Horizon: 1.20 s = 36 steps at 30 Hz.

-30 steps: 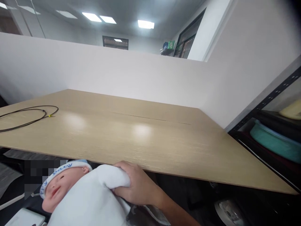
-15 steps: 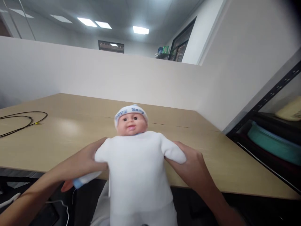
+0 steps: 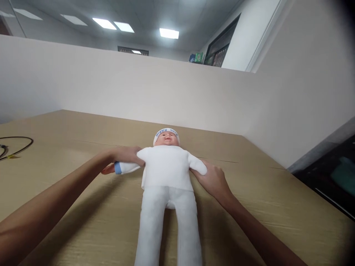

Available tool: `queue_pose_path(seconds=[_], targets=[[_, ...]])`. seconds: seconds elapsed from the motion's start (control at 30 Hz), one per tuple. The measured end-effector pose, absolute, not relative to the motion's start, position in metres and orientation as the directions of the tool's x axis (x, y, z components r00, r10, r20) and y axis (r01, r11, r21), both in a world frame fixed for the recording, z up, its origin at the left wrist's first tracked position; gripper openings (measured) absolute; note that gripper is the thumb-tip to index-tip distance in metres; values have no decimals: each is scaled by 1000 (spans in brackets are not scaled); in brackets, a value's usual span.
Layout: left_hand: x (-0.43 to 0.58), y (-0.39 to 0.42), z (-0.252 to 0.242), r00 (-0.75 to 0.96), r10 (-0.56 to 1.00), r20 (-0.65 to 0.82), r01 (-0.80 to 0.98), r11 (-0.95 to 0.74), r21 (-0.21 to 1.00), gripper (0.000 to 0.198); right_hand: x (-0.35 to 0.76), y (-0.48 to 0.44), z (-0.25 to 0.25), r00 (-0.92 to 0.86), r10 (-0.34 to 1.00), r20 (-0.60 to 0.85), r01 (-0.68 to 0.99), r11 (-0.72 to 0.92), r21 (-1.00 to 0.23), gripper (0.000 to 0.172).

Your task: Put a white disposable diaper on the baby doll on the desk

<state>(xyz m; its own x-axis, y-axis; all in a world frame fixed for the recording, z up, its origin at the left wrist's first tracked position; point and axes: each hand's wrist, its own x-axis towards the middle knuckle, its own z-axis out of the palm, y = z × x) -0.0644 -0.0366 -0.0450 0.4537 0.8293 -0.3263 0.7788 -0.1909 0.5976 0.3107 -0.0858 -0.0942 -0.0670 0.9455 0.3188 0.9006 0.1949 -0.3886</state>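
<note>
A baby doll [image 3: 168, 166] in white clothes faces me above the wooden table [image 3: 83, 221], its head tipped back and its legs pointing toward me. Blue lettering runs across its white cap [image 3: 166, 131]. On the left, my left hand [image 3: 129, 154] grips the doll near the shoulder, and the doll's blue-cuffed sleeve and hand stick out below it. My right hand [image 3: 213, 177] is closed around the doll's other upper arm; the end of that arm is hidden. Shadows of my arms and the doll fall on the tabletop.
A black cable [image 3: 23, 144] with a yellow tag lies at the left of the table. Behind the table stands a white partition [image 3: 138, 85]. A dark shelf [image 3: 327, 184] with a teal item is at the right edge.
Both hands have carried the doll forward, away from me and over the table. Its head now leans farther back and its legs have come into view.
</note>
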Motion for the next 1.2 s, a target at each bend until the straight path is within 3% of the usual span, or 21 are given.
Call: queue_pose_path(seconds=[0.47, 0.77, 0.87, 1.03, 1.2], targets=[[-78, 96, -69, 473, 828, -300, 792, -251, 556, 58, 292, 39, -139, -76, 892, 446, 896, 257, -361, 23], [-72, 145, -83, 491, 830, -265, 785, -289, 548, 58, 298, 100, -151, -89, 920, 381, 899, 239, -367, 29], [-80, 136, -99, 449, 881, -150, 799, -321, 508, 61, 306, 104, -152, -136, 918, 372, 897, 273, -346, 36], [-118, 93, -146, 352, 899, 261, 831, -428, 355, 70, 351, 83, -158, -287, 843, 456, 862, 435, -261, 54], [-144, 70, -163, 213, 915, 342, 835, -352, 422, 65, 387, 66, -159, -284, 857, 429, 855, 429, -291, 50]])
